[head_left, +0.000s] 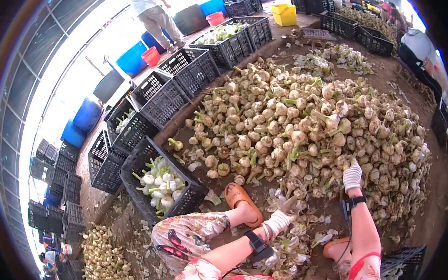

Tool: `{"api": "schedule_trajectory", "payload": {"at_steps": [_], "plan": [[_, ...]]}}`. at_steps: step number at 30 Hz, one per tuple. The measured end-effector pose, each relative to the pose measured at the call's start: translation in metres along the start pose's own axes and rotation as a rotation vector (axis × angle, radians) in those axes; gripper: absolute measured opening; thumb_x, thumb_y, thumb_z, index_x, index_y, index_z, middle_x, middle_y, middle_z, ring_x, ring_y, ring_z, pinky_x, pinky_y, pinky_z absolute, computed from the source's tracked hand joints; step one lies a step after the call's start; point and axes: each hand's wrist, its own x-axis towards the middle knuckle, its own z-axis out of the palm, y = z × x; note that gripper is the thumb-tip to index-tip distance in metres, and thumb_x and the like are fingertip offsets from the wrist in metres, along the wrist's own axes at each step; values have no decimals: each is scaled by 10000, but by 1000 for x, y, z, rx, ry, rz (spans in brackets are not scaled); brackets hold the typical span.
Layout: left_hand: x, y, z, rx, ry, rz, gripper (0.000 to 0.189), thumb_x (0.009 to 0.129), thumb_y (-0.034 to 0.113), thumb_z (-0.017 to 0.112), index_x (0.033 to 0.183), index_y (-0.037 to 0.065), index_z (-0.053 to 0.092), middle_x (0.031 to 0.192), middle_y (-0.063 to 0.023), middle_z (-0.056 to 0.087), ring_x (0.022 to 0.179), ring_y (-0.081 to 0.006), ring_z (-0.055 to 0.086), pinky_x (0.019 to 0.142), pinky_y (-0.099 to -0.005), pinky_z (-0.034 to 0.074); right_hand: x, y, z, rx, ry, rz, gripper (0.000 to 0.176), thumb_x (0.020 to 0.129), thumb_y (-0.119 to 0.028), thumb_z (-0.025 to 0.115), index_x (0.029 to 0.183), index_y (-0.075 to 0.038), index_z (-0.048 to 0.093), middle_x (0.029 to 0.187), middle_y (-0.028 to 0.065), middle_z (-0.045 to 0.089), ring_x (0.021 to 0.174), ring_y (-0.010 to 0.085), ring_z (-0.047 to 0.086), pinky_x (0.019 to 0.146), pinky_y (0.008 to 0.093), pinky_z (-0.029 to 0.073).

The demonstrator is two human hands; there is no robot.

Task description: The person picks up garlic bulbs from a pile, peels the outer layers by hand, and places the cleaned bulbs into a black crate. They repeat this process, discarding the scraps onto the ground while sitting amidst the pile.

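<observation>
My left hand [280, 222], in a white glove with a dark wrist strap, is low over the peeled skins between my feet; its fingers are blurred, and whether it holds anything is hidden. Further right, my right hand [352, 176], gloved too, reaches onto the near side of a large pile of unpeeled garlic bulbs [282, 123], its fingers closed around a bulb there. Papery skins [289, 249] lie scattered below my left hand. A black crate [194, 194] at my left holds clean white bulbs [162, 184] with green stems.
Black crates [191, 74] line the far left edge of the pile. A yellow bin [284, 14] stands at the back. One person [155, 19] stands beyond the crates, another [420, 49] sits at the right. A smaller garlic heap [104, 260] lies lower left.
</observation>
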Motion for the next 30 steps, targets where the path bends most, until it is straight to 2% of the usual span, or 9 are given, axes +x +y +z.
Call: {"api": "schedule_trajectory", "payload": {"at_steps": [2, 4, 6, 9, 13, 17, 21, 25, 30], "plan": [[11, -15, 9, 132, 145, 385, 766, 754, 98, 650, 1369, 88, 194, 1255, -64, 425, 1017, -142, 473, 863, -264, 403, -18, -24, -16, 458, -120, -19, 101, 859, -27, 497, 932, -24, 566, 800, 82, 614, 641, 129, 557, 525, 232, 461], [3, 8, 16, 45, 119, 406, 800, 739, 83, 667, 1373, 90, 178, 1294, -61, 377, 1079, -141, 440, 890, -263, 385, -47, -89, -58, 886, -420, 428, 86, 858, -61, 512, 926, -38, 561, 789, 85, 606, 655, 126, 577, 504, 225, 474], [-8, 30, 21, -135, 59, 397, 820, 727, 86, 686, 1370, 80, 176, 1311, -59, 354, 1118, -140, 413, 912, -267, 372, -77, -96, -59, 1066, -644, 359, 141, 862, -97, 516, 979, -26, 553, 789, 67, 604, 658, 142, 592, 491, 238, 486], [-30, 55, 17, -313, 4, 404, 805, 709, 88, 709, 1346, 67, 218, 1291, -56, 363, 1118, -150, 411, 922, -285, 374, -123, -137, -63, 1130, -512, 331, 249, 854, -172, 548, 1044, -11, 542, 822, 39, 605, 652, 120, 581, 509, 226, 486], [-51, 55, 23, -171, 168, 858, 692, 671, 84, 739, 1246, 63, 354, 1174, -69, 456, 1045, -162, 472, 892, -285, 400, -154, -146, -63, 1224, -489, 369, 241, 851, -203, 563, 1018, -31, 548, 776, 8, 578, 620, 88, 544, 510, 219, 456], [-102, 93, 12, 243, 166, 854, 625, 643, 100, 751, 1164, 64, 407, 1100, -90, 500, 985, -178, 515, 829, -290, 435, -173, -183, -93, 1293, -508, 308, 287, 823, -279, 609, 981, -45, 562, 802, -12, 579, 647, 79, 542, 551, 207, 447], [-118, 86, 16, 73, 46, 758, 626, 602, 115, 771, 1120, 71, 422, 1068, -89, 512, 956, -194, 529, 804, -291, 443, -197, -177, -77, 1101, -426, 293, 284, 812, -329, 618, 913, -65, 598, 804, -17, 587, 703, 61, 536, 644, 210, 448], [-122, 72, 19, 73, 72, 888, 637, 611, 125, 778, 1131, 87, 413, 1036, -64, 502, 967, -158, 503, 838, -273, 420, -208, -184, -84, 1097, -465, 290, 269, 823, -296, 603, 921, -48, 573, 811, 29, 610, 688, 108, 587, 570, 243, 508], [-127, 67, 14, -135, -20, 705, 543, 701, 141, 731, 1141, 93, 416, 1037, -22, 491, 959, -101, 464, 817, -253, 423, -218, -183, -88, 1062, -487, 302, 190, 856, -195, 552, 944, -27, 565, 804, 28, 607, 650, 97, 581, 539, 220, 490]]}}
